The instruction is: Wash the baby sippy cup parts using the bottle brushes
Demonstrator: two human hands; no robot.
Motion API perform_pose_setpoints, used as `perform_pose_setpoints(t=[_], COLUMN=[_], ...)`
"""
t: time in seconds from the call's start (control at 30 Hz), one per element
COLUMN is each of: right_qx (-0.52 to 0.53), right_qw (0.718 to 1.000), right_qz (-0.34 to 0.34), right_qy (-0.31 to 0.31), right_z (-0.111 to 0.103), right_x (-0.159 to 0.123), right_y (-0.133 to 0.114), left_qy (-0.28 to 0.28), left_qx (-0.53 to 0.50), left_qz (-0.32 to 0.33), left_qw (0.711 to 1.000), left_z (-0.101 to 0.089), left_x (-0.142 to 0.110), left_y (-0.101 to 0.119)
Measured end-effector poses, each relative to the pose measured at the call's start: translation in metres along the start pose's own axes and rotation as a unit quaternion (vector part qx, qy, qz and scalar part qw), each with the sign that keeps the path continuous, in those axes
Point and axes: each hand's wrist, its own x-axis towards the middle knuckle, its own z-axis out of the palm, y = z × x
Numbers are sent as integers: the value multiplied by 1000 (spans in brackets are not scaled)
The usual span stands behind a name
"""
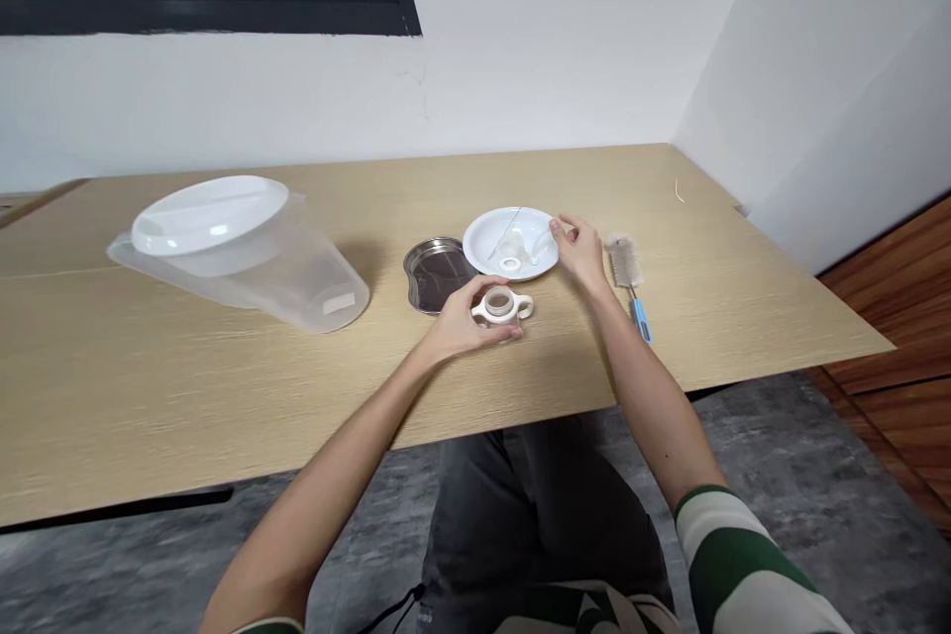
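My left hand [475, 322] is wrapped around a small baby bottle [499, 302] with a white two-handled collar and an open top, held upright at the table. My right hand [580, 248] is at the right rim of a white plate [475, 243], thumb and fingers bent together in a pinch. Whether it grips the rim or a small part there cannot be made out. On the plate lie a white ring [510, 264], clear pieces and a thin straw-like stick. Left of the plate sits a shiny kidney-shaped metal tray [438, 282], its right end behind the plate.
A large translucent pitcher [297, 267] with a white lid [215, 208] stands on the left of the wooden table [297, 416]. To the right lies a bottle brush [640, 317] with a blue handle. A thin white strip [679, 191] is near the back right edge.
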Motion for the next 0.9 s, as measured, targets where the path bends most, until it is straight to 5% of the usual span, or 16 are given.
perform_pose_setpoints(t=[0.33,0.47,0.63,0.9], right_qx=[56,27,-52,-108], right_qw=[995,992,994,987], right_qz=[-46,21,79,-86], right_qy=[69,122,47,-78], right_z=[-7,-11,-5,14], right_x=[2,6,8,5], right_y=[-3,2,9,20], left_qy=[-20,-14,-20,-24], left_qx=[37,41,39,42], left_qz=[-8,-24,-19,-12], left_qw=[999,999,999,999], left_z=[-4,-6,-5,-4], left_x=[0,0,1,1], left_y=[6,7,7,9])
